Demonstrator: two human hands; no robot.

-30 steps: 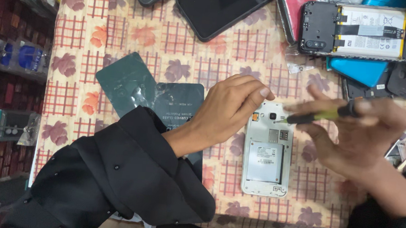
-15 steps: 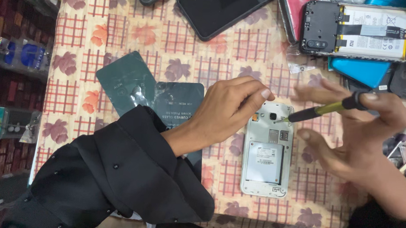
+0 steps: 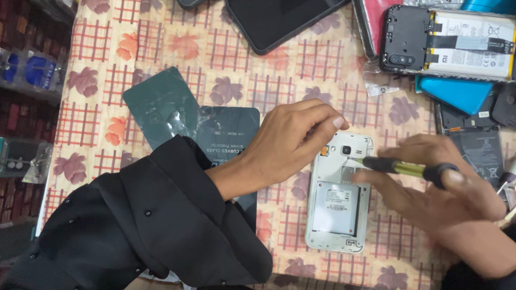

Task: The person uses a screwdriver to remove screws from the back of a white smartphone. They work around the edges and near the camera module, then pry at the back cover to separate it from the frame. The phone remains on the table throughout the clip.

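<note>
We see a cream tablecloth [image 3: 156, 41] w/ a red check grid & pink-orange flower prints. On it lies a white, backless phone shell [image 3: 335, 229], grey label inside, small orange bit near its black camera lens. The screwdriver [image 3: 403, 168] has a yellow-green handle w/ black grip. Two dark green flat packets [image 3: 162, 111], glossy. Both our sleeves [image 3: 155, 228] are black. Further up: black phone screens [image 3: 279, 13], a blue case [image 3: 455, 92], a red case [image 3: 376, 14], & a black opened phone w/ white battery [image 3: 471, 45].
</note>
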